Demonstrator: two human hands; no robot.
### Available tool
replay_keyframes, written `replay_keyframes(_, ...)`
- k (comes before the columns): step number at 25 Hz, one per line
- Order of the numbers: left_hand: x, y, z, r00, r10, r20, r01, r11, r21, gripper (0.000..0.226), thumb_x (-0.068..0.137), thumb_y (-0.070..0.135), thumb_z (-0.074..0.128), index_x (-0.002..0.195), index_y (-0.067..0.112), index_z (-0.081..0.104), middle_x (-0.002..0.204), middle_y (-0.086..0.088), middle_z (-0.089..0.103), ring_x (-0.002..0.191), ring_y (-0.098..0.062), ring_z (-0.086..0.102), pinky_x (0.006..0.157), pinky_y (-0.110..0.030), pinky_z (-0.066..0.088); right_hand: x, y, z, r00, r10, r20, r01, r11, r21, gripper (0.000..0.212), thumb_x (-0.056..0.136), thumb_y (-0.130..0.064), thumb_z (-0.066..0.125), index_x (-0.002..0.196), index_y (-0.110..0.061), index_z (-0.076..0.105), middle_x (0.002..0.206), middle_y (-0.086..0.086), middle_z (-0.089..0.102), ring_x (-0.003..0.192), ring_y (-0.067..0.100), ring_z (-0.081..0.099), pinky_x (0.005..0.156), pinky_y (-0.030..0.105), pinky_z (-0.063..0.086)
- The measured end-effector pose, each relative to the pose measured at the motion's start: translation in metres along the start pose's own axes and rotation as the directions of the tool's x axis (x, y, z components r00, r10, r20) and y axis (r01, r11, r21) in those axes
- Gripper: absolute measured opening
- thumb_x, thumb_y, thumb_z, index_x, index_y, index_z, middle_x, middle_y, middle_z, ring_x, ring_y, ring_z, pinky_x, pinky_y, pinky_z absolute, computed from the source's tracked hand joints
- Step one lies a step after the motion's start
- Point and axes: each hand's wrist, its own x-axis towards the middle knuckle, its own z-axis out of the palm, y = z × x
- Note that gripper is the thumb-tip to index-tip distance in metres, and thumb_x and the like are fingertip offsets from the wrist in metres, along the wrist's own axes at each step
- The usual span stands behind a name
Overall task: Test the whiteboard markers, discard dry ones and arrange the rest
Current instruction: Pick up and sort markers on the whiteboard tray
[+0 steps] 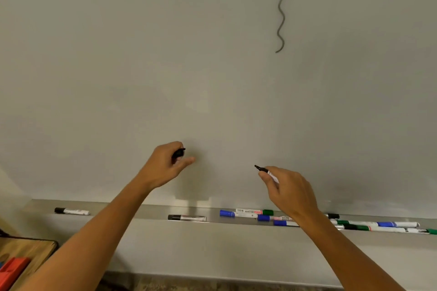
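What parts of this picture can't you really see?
Head view:
- Uncapped marker: its body hides inside the right hand.
- Black cap: mostly covered by the left hand.
- Markers on the tray: some sit behind the right wrist; labels too small.
- Squiggle: cut off by top edge.

Two hands are up at the whiteboard (165, 54): the left hand (163, 165) holds one black cap (178, 153), the right hand (289, 190) one uncapped black marker (264, 170). One wavy grey line (282, 7) is drawn on the board. The tray (142, 210) carries two black-capped markers lying apart at left, and a cluster of blue-, green- and black-capped ones at right, overlapped beyond an exact count. One red object (13, 269) lies on one wooden surface (35, 250).
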Motion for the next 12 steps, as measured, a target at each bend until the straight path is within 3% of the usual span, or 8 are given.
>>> replay_keyframes(3, 0.025, 0.021, -0.009, 0.985, 0.03, -0.168, 0.008, 0.976, 0.218, 0.048, 0.089, 0.039, 0.055, 0.052, 0.02, 0.032, 0.044, 0.006, 0.031, 0.043, -0.015, 0.029, 0.049, -0.024, 0.029, 0.017, -0.013, -0.008, 0.998, -0.002, -0.056, 0.007, 0.996, 0.087, 0.043, 0.097, -0.049, 0.045, 0.117, -0.02, 0.07, 0.094, -0.003, 0.075, 0.077, 0.014, 0.068, 0.067, 0.029, 0.06)
replay_keyframes(5, 0.038, 0.034, -0.016, 0.967, 0.09, -0.239, -0.025, 0.965, 0.261, 0.054, 0.093, 0.04, 0.051, 0.049, 0.019, 0.029, 0.041, 0.006, 0.026, 0.04, -0.015, 0.025, 0.047, -0.023, 0.027, 0.028, -0.021, -0.015, 0.997, -0.006, -0.079, 0.017, 0.99, 0.137, 0.044, 0.099, -0.045, 0.043, 0.128, -0.019, 0.064, 0.101, -0.002, 0.073, 0.086, 0.015, 0.069, 0.074, 0.03, 0.06)
replay_keyframes(8, 0.06, 0.061, -0.031, 0.929, 0.168, -0.329, -0.12, 0.979, 0.162, 0.056, 0.098, 0.043, 0.042, 0.049, 0.02, 0.03, 0.042, 0.007, 0.028, 0.039, -0.015, 0.027, 0.046, -0.025, 0.026, 0.049, -0.039, -0.032, 0.999, 0.004, -0.04, 0.005, 0.976, 0.216, 0.054, 0.104, -0.027, 0.042, 0.156, -0.024, 0.028, 0.112, -0.004, 0.062, 0.096, 0.015, 0.064, 0.085, 0.026, 0.055)
replay_keyframes(10, 0.082, 0.081, -0.05, 0.872, 0.253, -0.419, -0.209, 0.967, 0.147, 0.046, 0.097, 0.042, 0.038, 0.058, 0.018, 0.044, 0.053, 0.006, 0.042, 0.048, -0.015, 0.04, 0.049, -0.029, 0.033, 0.062, -0.052, -0.047, 0.994, -0.08, -0.067, 0.094, 0.967, 0.238, 0.065, 0.104, -0.008, 0.043, 0.155, -0.038, 0.019, 0.111, -0.008, 0.055, 0.093, 0.012, 0.061, 0.084, 0.02, 0.052)
replay_keyframes(12, 0.11, 0.099, -0.068, 0.782, 0.387, -0.488, -0.293, 0.92, 0.261, 0.032, 0.095, 0.038, 0.041, 0.091, 0.016, 0.063, 0.084, 0.002, 0.061, 0.077, -0.015, 0.056, 0.063, -0.029, 0.044, 0.077, -0.065, -0.062, 0.977, -0.162, -0.142, 0.192, 0.951, 0.241, 0.064, 0.1, 0.004, 0.039, 0.148, -0.039, 0.038, 0.104, -0.006, 0.054, 0.085, 0.012, 0.06, 0.081, 0.025, 0.055)
